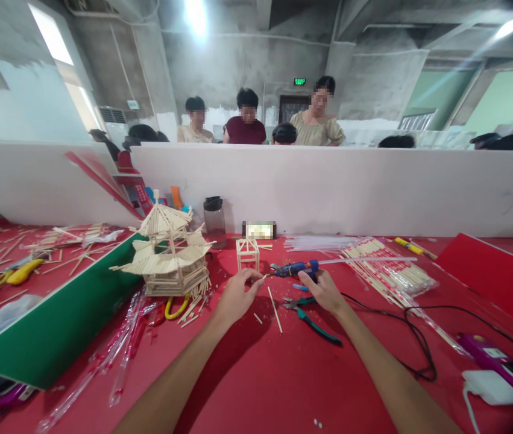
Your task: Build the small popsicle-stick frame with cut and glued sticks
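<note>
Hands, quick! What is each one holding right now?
Left hand: pinched shut on a small stick.
Right hand: closed around the blue glue gun.

Bright ceiling lights flare overhead, the view bows at its edges, and faces are blurred.

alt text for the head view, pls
Right hand holds a blue glue gun, nozzle at a small stick pinched by the left hand, over a red table. A stick-built pagoda model stands at left, a cube frame behind the hands, green-handled pliers beside the right hand.
</note>
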Demonstrator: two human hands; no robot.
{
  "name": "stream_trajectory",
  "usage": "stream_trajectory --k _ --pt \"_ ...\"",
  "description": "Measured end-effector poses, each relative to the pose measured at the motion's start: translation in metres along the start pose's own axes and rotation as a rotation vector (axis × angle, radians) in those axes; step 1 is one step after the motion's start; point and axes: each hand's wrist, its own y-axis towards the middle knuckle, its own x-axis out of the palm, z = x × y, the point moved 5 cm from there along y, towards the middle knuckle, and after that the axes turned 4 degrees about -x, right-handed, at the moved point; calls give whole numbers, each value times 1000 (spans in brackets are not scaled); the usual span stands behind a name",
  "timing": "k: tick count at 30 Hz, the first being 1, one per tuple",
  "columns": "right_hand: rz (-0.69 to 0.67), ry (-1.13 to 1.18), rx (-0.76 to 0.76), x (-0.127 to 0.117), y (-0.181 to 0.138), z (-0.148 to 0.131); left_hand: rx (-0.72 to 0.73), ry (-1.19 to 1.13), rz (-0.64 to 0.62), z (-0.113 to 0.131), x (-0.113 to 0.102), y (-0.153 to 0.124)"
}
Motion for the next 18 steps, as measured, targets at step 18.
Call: stream_trajectory --k 18 --pt "-9 -29 5 0 1 4 3 44 -3 0 0 0"
